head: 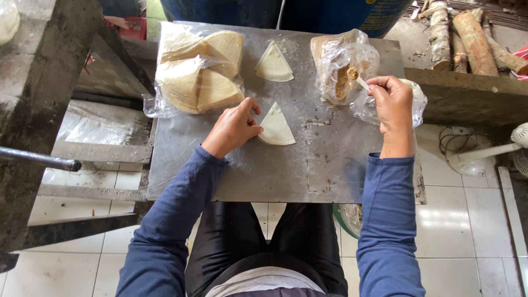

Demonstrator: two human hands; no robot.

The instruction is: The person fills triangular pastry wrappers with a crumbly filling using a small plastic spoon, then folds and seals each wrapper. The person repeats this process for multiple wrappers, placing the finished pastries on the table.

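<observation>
Dull metal, clear plastic, pale dough

The metal sheet (308, 165) is grey, matt and scuffed; the folded wrapper (276, 127) under the left hand (234, 127) looks smooth, floury and matt; both plastic bags (344, 60) are thin, clear and glossy; sleeves (385, 220) are soft blue cloth; logs (467, 38) rough-barked; floor tiles (445, 231) shiny

The desk (308, 176) was a scuffed grey metal sheet. On it lay two pale folded wrappers, one at centre (276, 127) and one further back (273, 65), a clear bag of stacked wrappers (198, 69) at back left, and a clear bag of brown filling (342, 65) at back right.
</observation>
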